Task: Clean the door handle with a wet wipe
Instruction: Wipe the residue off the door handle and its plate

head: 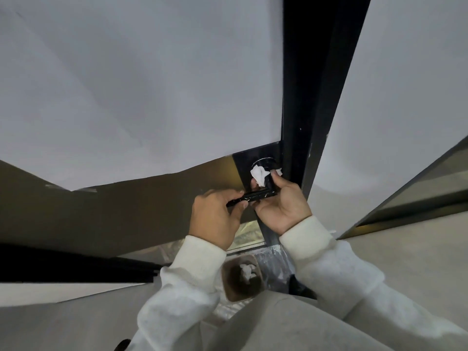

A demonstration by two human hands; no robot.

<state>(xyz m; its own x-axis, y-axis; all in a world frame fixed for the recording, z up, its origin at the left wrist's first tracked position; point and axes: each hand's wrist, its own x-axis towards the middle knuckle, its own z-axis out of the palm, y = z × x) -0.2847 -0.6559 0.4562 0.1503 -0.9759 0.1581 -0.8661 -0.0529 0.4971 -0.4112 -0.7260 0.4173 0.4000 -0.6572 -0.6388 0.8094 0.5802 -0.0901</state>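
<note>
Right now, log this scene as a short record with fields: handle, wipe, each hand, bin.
handle: black lever door handle, lever pointing left, on a dark door frame
wipe: white wet wipe, wrapped round the handle's neck near the round base
left hand: left hand pinches the free end of the lever
right hand: right hand holds the wipe against the neck
bin: brown waste bin on the floor below, crumpled white paper inside
</note>
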